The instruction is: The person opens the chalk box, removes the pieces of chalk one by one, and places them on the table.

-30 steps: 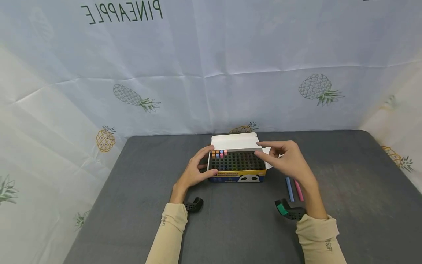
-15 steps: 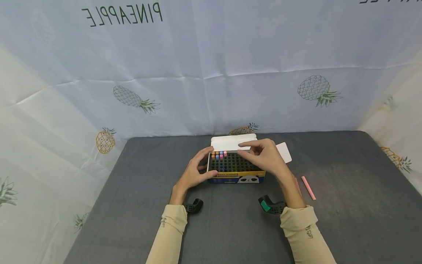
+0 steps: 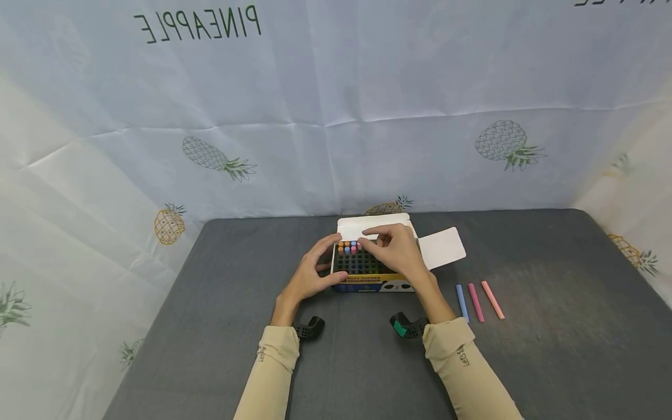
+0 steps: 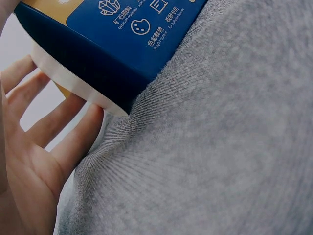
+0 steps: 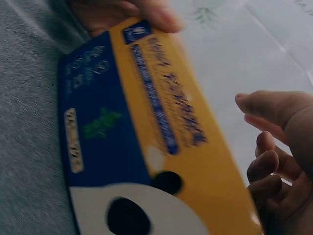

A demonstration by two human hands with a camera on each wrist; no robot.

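A blue and yellow chalk box (image 3: 367,280) with a panda on its front stands with its lid up. Inside, a black holder full of holes (image 3: 362,265) carries several orange, blue and pink chalks (image 3: 347,247) in its far left corner. My left hand (image 3: 308,271) grips the box's left end, thumb at the front and fingers behind; in the left wrist view its fingertips (image 4: 93,115) press the pale end edge. Over the holder, my right hand (image 3: 396,251) has thumb and forefinger apart, close to a pink chalk (image 3: 359,246); the right wrist view shows nothing pinched.
Three chalks lie on the dark grey table right of the box: a blue stick (image 3: 462,303), a dark pink stick (image 3: 476,302) and a light pink stick (image 3: 493,300). The box's white side flap (image 3: 443,247) sticks out rightward. A pineapple-print cloth (image 3: 336,151) hangs behind.
My right hand has moved left across the box, from its right end to the chalks in the far left corner. The left hand has stayed on the box.
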